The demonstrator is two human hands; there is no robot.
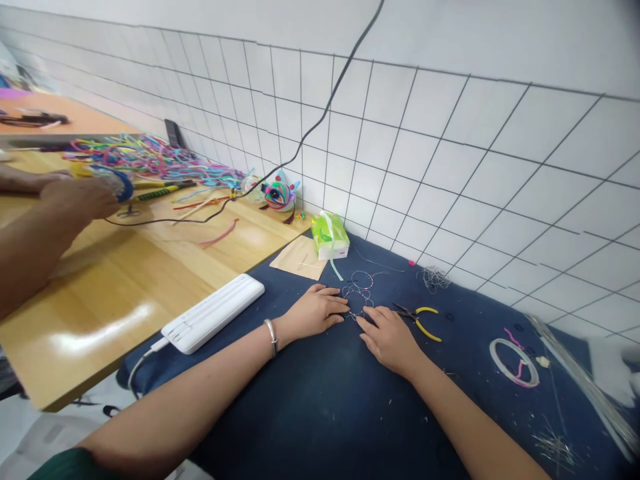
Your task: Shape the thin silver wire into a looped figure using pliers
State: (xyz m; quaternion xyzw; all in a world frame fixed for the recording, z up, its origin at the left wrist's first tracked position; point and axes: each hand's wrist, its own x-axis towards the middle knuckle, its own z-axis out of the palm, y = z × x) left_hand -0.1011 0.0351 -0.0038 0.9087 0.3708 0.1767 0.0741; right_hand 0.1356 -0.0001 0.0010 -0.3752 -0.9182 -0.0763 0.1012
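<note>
A thin wire shape point(358, 291) with several loops lies on the dark blue cloth point(340, 407). My left hand point(316, 312) rests palm down at its left side, fingers stretched out, the tips at the wire. From the right, my right hand point(391, 337) lies on the cloth with fingers extended and apart, its fingertips touching the near end of the wire. Neither hand visibly grips anything. Just beyond my right hand lie yellow-handled pliers point(425, 321), jaws toward the wire.
A white power bank point(215, 312) with a cable lies left. Behind are a green tissue pack point(330, 235), brown paper point(299, 259) and tangled wire point(435, 279). At right lies a tape roll point(514, 363). Another person's hands point(83, 193) work near colourful pipe cleaners point(160, 157).
</note>
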